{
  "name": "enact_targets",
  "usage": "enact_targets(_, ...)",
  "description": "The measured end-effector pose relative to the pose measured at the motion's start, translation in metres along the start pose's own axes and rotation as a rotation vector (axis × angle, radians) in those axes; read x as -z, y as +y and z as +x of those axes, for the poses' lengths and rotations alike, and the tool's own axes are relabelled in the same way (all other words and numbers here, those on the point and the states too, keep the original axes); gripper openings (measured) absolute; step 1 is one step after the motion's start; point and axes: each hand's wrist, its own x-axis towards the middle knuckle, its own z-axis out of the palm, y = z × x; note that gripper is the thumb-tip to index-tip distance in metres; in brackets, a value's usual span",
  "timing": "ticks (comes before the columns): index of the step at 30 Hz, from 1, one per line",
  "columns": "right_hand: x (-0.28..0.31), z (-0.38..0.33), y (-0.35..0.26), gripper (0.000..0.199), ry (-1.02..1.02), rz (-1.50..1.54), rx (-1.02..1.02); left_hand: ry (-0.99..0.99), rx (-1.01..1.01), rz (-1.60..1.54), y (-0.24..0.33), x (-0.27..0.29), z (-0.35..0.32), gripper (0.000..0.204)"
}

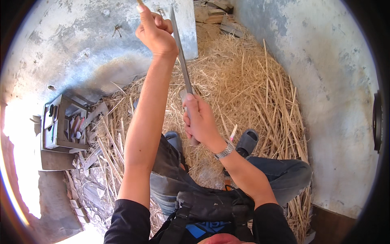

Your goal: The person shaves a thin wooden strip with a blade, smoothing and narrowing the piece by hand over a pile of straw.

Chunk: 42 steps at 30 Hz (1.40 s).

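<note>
My right hand [199, 120] is wrapped around the handle of a long, narrow-bladed knife [182, 57]. Its blade points up and away, passing just right of my left wrist. Raised near the top of the view, my left hand [156, 34] has its fingers curled and its thumb up. A thin tan strip [139, 1] shows at the thumb tip, mostly cut off by the upper edge of the picture. Behind my right wrist, a small pale pointed thing with a pink part [233, 132] is partly visible; its kind is unclear.
Shavings and long split strips [280, 110] cover the floor around my sandals [248, 142]. A small wooden stand [61, 122] holding assorted items is at left. Weathered walls [325, 81] rise on both sides. Wood pieces [221, 16] lie at the far end.
</note>
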Motion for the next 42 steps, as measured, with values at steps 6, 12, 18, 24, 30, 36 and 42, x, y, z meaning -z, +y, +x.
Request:
enact_targets(6,0.007,0.022,0.141,0.041,0.171,-0.418,0.300,-0.001,-0.035,0.049,0.011,0.018,0.013,0.055)
enact_targets(12,0.033,0.038,0.148,0.044,0.109,-0.180,-0.207,0.072,0.026,-0.048,0.016,0.049,0.026,0.055)
enact_targets(18,-0.037,0.050,0.030,0.051,-0.042,-0.291,0.251,0.103,-0.029,0.028,0.017,0.060,0.033,0.056)
enact_targets(24,0.065,0.068,0.279,0.050,0.293,-0.815,0.194,0.194,-0.015,0.082,0.025,0.065,0.042,0.057)
enact_targets(30,0.065,0.090,0.253,0.049,0.237,-0.615,0.083,0.206,-0.042,0.087,0.015,0.070,0.043,0.058)
enact_targets(36,0.007,0.083,0.126,0.042,-0.081,-0.500,0.191,0.296,-0.100,0.224,0.017,0.063,0.045,0.064)
enact_targets(42,0.110,0.069,0.345,0.045,0.316,-0.796,0.156,0.415,-0.068,0.210,0.017,0.079,0.060,0.065)
